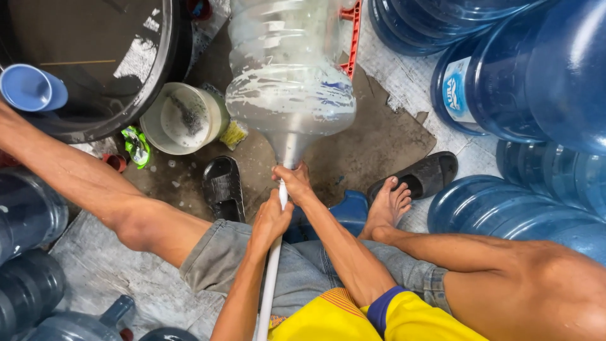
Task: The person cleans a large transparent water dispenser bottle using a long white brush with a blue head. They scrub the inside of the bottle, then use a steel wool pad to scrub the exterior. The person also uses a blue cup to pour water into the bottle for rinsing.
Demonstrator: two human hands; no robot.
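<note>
1. Gripping a white rod point(270, 278), the left hand point(271, 218) is wrapped in a closed fist around the shaft, just below the mouth of the big water jug point(290, 82).
2. The right hand point(293, 180) sits directly above the left hand, fingers curled tight around the jug's narrow neck where the rod enters it.
3. That jug is a large clear plastic bottle, tipped so its neck points down toward the person; its shoulder and ribbed body are streaked with white suds and a few blue smears, leaving the wall cloudy. What lies on the rod's end inside the jug cannot be made out.
4. A red frame point(351, 38) runs along the jug's right side.
5. Left of the jug stands a white bucket point(183, 119) holding soapy water, and beyond it a wide black tub point(161, 69) with a blue cup point(31, 88) on its rim.
6. Below the jug, on the wet floor, lie a black sandal point(223, 188) and, to the right, another sandal point(429, 175) beside the person's bare foot point(388, 205).
7. Right of the jug, several blue water jugs point(505, 82) are stacked close together; more dark jugs point(28, 252) lie far left.
</note>
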